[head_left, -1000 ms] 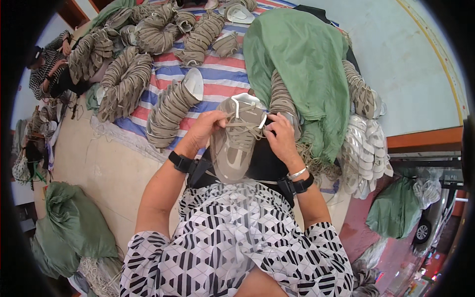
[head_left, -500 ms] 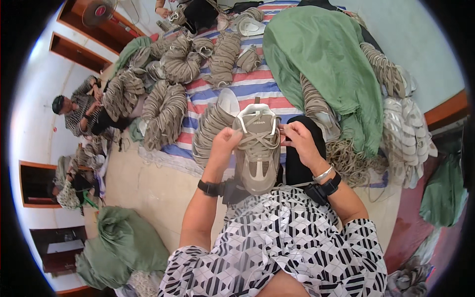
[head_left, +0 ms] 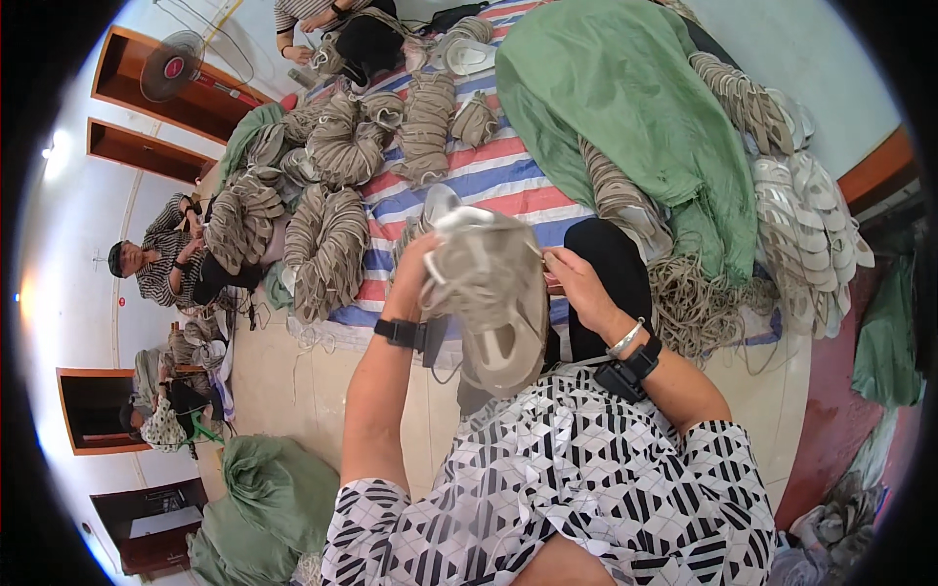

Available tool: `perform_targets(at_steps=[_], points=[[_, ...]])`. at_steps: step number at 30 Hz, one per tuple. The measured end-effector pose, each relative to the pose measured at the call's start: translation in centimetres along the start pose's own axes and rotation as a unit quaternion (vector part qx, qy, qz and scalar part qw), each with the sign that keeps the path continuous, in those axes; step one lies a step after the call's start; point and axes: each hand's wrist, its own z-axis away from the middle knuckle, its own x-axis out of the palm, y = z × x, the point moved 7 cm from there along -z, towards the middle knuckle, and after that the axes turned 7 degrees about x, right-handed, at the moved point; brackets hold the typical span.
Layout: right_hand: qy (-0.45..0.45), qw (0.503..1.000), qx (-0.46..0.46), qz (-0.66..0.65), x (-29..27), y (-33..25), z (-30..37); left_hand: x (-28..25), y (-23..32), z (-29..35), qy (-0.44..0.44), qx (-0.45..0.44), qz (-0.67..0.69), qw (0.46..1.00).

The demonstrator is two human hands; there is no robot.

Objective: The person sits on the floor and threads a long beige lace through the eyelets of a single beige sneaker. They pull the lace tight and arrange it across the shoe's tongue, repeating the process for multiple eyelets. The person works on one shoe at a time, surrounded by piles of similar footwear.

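Between my hands, in front of my lap, a beige-grey shoe upper (head_left: 503, 337) with laces hangs tilted, its toe toward me and its collar end smeared by motion. My left hand (head_left: 415, 266) grips its left side near the collar, fingers partly hidden behind it. At the opposite edge my right hand (head_left: 578, 285) is closed in a pinch; its fingertips meet the upper's rim, and whether a lace is also between them I cannot tell. Behind the held piece stands a stack of similar uppers (head_left: 440, 203), mostly covered by it.
A striped sheet (head_left: 528, 176) bears coiled bundles of shoe uppers (head_left: 327, 239). A green cloth (head_left: 606, 107) covers more at right, beside a heap of loose laces (head_left: 699, 308). Green sacks (head_left: 269, 498) sit at lower left. Co-workers (head_left: 161, 259) sit along the left and far side.
The shoe upper has tilted, its collar end swinging left and blurring. My left hand has shifted left and up along its side; my right hand stays near the right edge. My view has turned slightly.
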Motion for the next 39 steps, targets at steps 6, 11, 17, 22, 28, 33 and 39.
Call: perform_targets(at_steps=[6, 11, 17, 22, 28, 33, 39], points=[[-0.060, 0.997, 0.049, 0.021, 0.3, -1.8, -0.1, -3.6, -2.2, 2.4, 0.026, 0.025, 0.272, 0.962], [-0.005, 0.995, -0.046, 0.085, 1.2, -7.5, -2.8, -5.2, 0.4, 1.1, 0.038, 0.103, -0.217, 0.970], [-0.154, 0.975, 0.064, 0.147, 4.5, -5.2, -6.6, -2.2, 0.6, 3.9, 0.077, 0.154, 0.128, 0.977], [-0.127, 0.941, 0.121, 0.289, 2.8, -3.6, -9.5, -8.2, -4.3, 6.9, 0.105, 0.217, 0.199, 0.950], [-0.182, 0.968, 0.005, -0.170, -2.8, -9.8, -5.1, -8.5, -2.6, 8.1, 0.078, 0.159, 0.351, 0.920], [-0.173, 0.967, -0.086, 0.164, -3.9, -11.9, -7.9, -5.1, -2.6, 3.1, 0.198, 0.034, 0.040, 0.979], [-0.107, 0.973, -0.013, 0.204, 1.6, -11.4, -8.5, 2.7, -2.2, -2.1, -0.064, 0.070, -0.108, 0.990]])
